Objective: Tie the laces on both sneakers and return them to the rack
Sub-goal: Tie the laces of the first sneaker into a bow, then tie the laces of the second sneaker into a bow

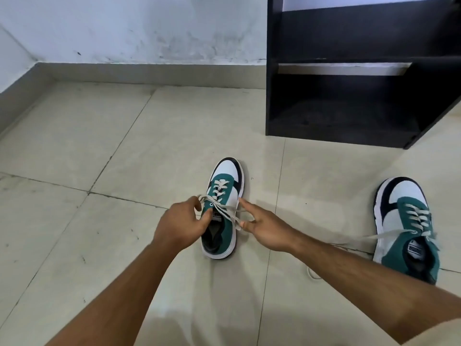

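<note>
A green, white and navy sneaker (225, 186) stands on the floor in the middle, toe pointing away from me. Its white laces (224, 211) cross over the tongue. My left hand (180, 226) pinches one lace end at the shoe's left side. My right hand (262, 228) holds the other lace end between thumb and fingers at the right side, index finger stretched out. The second sneaker (409, 221) sits at the far right, its laces (359, 238) loose and trailing left across the floor under my right forearm.
A black shoe rack (349, 101) with empty shelves stands at the back right against a white wall (124, 28). Beige floor tiles (99, 146) spread all around, with a grey skirting along the wall.
</note>
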